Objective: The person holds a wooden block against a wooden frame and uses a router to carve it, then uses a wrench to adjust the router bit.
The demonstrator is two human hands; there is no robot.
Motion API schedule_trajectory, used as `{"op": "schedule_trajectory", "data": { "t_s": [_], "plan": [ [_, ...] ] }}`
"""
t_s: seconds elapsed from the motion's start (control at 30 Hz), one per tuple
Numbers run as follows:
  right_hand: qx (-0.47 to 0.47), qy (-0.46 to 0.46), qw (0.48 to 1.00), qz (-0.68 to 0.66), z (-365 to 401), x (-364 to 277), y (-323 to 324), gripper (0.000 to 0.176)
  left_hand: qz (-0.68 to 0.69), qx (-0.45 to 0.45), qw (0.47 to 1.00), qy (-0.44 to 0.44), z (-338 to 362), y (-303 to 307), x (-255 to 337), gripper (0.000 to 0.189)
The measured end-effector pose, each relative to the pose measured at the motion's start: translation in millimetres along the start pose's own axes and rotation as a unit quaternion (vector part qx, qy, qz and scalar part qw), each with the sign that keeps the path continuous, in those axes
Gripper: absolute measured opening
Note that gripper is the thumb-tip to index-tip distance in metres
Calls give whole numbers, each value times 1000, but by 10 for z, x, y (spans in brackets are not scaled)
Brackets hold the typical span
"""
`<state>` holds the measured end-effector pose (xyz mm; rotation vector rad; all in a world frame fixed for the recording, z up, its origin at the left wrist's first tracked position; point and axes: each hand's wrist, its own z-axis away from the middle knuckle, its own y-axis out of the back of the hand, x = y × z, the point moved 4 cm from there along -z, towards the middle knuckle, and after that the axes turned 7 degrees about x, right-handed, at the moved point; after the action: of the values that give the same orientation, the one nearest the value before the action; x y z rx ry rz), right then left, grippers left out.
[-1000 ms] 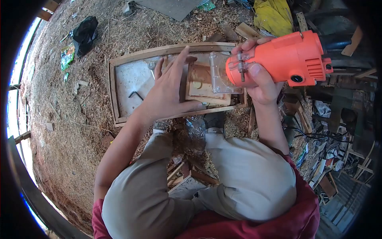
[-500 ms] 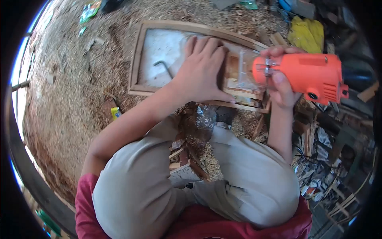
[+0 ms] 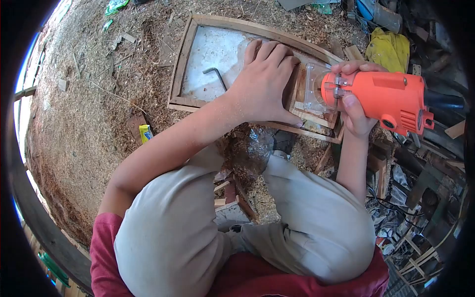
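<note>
My right hand (image 3: 358,101) is wrapped round an orange trim router (image 3: 388,99), its thumb on the clamp near the clear base. The router lies sideways, and its clear plastic base (image 3: 313,89) is over the right end of a small wooden piece (image 3: 300,95). My left hand (image 3: 267,81) spans that piece from above, thumb at the near edge and fingers bent at the far side. Its palm hides much of the wood. Beneath is a white board (image 3: 205,54) edged with wooden strips. A black hex key (image 3: 216,76) rests on the board, partly behind my left wrist.
Wood shavings (image 3: 99,79) cover the ground. A crumpled clear plastic bag (image 3: 260,146) lies between my knees and the board. At the right are a yellow bag (image 3: 389,49), wood scraps, a black cable and clutter. A small yellow packet (image 3: 145,133) lies at left.
The view has shifted a little, so the board, hex key and both hands appear farther right, with the board also higher. Both hands keep their hold; the router stays at the wooden piece's right end.
</note>
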<state>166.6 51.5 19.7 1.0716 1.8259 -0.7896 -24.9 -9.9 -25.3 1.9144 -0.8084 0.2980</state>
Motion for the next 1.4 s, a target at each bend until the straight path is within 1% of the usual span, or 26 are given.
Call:
{"op": "schedule_trajectory", "data": {
  "t_s": [0.5, 0.7, 1.0, 1.1, 1.4],
  "plan": [
    [4, -12, 1000, 21, 28, 31, 30, 59, -4, 8, 1000, 2, 1, -6, 1, 109],
    [-4, -3, 1000, 26, 19, 32, 36, 57, -4, 12, 1000, -1, 8, -13, -2, 108],
    [-5, 4, 1000, 6, 17, 46, 33, 56, -10, 9, 1000, 5, 14, -18, -6, 107],
    [17, 0, 999, 33, 20, 45, 24, 53, -8, 12, 1000, 6, 16, -19, -7, 106],
    [12, -14, 999, 41, 21, 62, 54, 54, -4, 15, 1000, 4, 20, -35, -18, 105]
  ]
}}
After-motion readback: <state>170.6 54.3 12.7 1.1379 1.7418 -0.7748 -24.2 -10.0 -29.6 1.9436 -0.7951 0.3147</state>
